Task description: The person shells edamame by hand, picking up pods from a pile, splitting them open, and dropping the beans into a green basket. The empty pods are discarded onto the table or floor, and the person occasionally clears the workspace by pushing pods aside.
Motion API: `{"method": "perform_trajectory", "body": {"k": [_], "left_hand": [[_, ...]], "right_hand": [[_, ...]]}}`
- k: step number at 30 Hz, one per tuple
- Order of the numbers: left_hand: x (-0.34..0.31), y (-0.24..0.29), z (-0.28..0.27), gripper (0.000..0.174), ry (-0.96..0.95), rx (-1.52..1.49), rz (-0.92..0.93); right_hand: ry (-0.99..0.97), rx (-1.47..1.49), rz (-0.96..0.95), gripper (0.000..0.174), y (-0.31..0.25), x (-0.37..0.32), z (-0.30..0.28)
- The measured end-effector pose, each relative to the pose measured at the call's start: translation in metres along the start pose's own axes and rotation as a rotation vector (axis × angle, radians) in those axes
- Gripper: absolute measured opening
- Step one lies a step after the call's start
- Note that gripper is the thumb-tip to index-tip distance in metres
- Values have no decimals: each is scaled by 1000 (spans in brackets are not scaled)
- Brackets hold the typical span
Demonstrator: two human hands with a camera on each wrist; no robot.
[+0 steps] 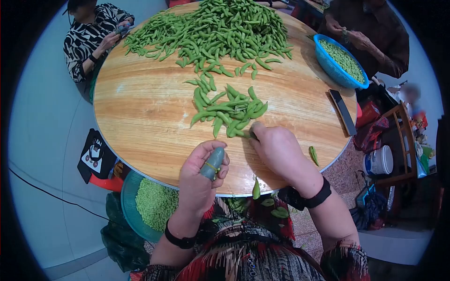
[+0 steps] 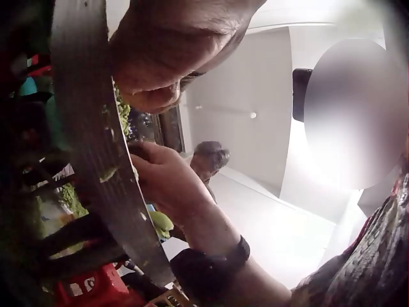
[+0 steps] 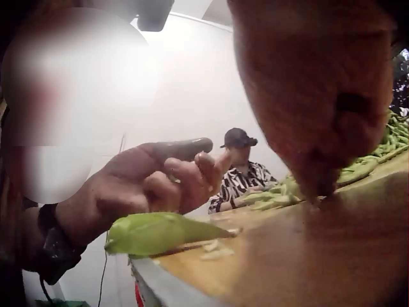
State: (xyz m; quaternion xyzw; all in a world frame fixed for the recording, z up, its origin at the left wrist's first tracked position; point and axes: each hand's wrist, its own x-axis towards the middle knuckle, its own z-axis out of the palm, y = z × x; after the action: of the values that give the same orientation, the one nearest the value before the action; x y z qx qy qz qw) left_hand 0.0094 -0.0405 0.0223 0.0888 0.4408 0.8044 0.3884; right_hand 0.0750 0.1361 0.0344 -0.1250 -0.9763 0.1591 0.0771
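My left hand point(image 1: 193, 180) is raised over the table's near edge, fingers curled. A grey-green thumb cover point(image 1: 215, 159) with a yellowish band sheathes its thumb. Small green soybeans point(image 1: 217, 176) show between that thumb and the fingers. My right hand point(image 1: 281, 150) reaches down to the near side of a small heap of green soybean pods point(image 1: 225, 110), its fingertips pinching the end of a pod point(image 1: 241, 133). In the right wrist view the fingertips point down, close over the wood. An opened pod point(image 3: 163, 233) lies at the table's near edge, between the two hands.
A big mound of pods point(image 1: 225, 28) covers the far side of the round table point(image 1: 140, 112). At right stand a blue basin point(image 1: 323, 61) of shelled beans and a dark phone-like slab point(image 1: 343, 112). A green basin point(image 1: 129, 206) holds beans below left. Two people sit opposite.
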Motion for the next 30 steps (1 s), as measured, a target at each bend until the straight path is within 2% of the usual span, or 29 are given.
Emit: {"method": "perform_trajectory", "body": {"k": [2, 4, 5, 7, 9, 11, 13, 14, 15, 16, 17, 19, 21, 22, 23, 24, 25, 26, 27, 28, 29, 30], "left_hand": [[1, 1, 6, 22, 20, 6, 6], [0, 0, 9, 27, -13, -88, -119], [0, 0, 9, 27, -9, -89, -117], [1, -1, 8, 20, -181, -220, -250], [4, -8, 8, 15, -177, -222, -170], [5, -10, 11, 11, -170, -222, -85], [5, -8, 17, 7, -46, -40, 39], [5, -11, 19, 7, -43, -41, 43], [5, -16, 20, 6, 1, 30, 124], [5, -20, 20, 5, 44, 102, 203], [5, -23, 20, 5, 48, 102, 204], [8, -26, 18, 4, 117, 460, 317], [4, -19, 25, 3, 48, 419, 292], [3, -17, 27, 3, -22, 379, 267], [7, -20, 22, 3, -19, 378, 267], [14, -22, 15, 3, -153, 313, 281], [17, -23, 10, 4, -285, 247, 292], [16, -21, 7, 4, -281, 246, 291], [13, -12, 11, 3, -275, 162, 141], [11, -7, 14, 4, -269, 77, -9], [11, -9, 17, 4, -265, 73, -7], [11, -12, 21, 5, -174, 403, 127]], "right_hand": [[41, 42, -42, 16, 4, -5, -5], [-236, 886, 140, 18, 4, -15, -15], [-239, 887, 137, 18, 2, -21, -15], [-418, 1501, 301, 19, -1, -32, -16], [-463, 1551, 332, 19, -9, -41, -21], [-427, 1452, 304, 19, -17, -46, -26], [-447, 1489, 262, 20, -17, -50, -25], [-469, 1530, 267, 19, -15, -52, -23], [-490, 1570, 272, 19, -13, -52, -23], [-494, 1569, 271, 19, -13, -51, -25], [-462, 1461, 280, 19, -15, -50, -27], [-432, 1353, 288, 19, -17, -49, -24], [-200, 1134, 125, 19, -17, -51, -14], [-202, 1134, 126, 19, -17, -51, -15], [-286, 1271, 236, 19, -17, -51, -17], [-375, 1403, 349, 20, -16, -50, -19], [-380, 1404, 350, 20, -16, -50, -20], [-444, 1612, 430, 20, -16, -49, -21], [-508, 1819, 510, 20, -16, -49, -21], [-513, 1816, 511, 20, -14, -49, -18], [-450, 1661, 463, 19, -12, -49, -11], [-388, 1505, 414, 18, -11, -48, -5]]}}
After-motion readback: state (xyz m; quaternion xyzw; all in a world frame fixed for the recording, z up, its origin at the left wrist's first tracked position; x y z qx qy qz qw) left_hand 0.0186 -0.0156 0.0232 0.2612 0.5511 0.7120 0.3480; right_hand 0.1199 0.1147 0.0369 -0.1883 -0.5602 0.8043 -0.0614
